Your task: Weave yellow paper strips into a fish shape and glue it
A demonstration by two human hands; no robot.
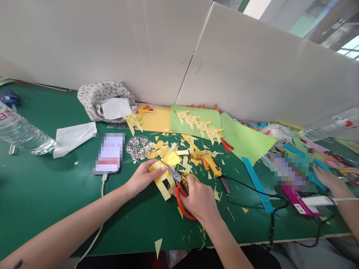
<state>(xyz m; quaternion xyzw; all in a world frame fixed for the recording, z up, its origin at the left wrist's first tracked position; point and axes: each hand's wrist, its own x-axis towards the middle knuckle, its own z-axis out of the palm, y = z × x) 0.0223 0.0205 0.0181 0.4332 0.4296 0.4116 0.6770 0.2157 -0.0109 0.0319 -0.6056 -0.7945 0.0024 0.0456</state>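
Observation:
Between the thumb and fingers of my left hand [144,176] is a woven yellow paper piece [164,188], its pale strips hanging down over the table. My right hand [198,196] grips the red handles of a pair of scissors [180,186]. The blades point up and left, lying against the yellow paper close to my left thumb. Whether the blades are parted is hard to make out. Yellow paper scraps lie under and around both hands. Just beyond my right hand rests a yellow glue gun [207,160] with a black cord.
A round case of beads [139,147] and a charging phone [110,153] lie left. Finished-looking woven paper fish [200,125] lie on green paper [179,112] at the back. A water bottle [22,130] leans in at far left. Another person's hand [327,179] is at right.

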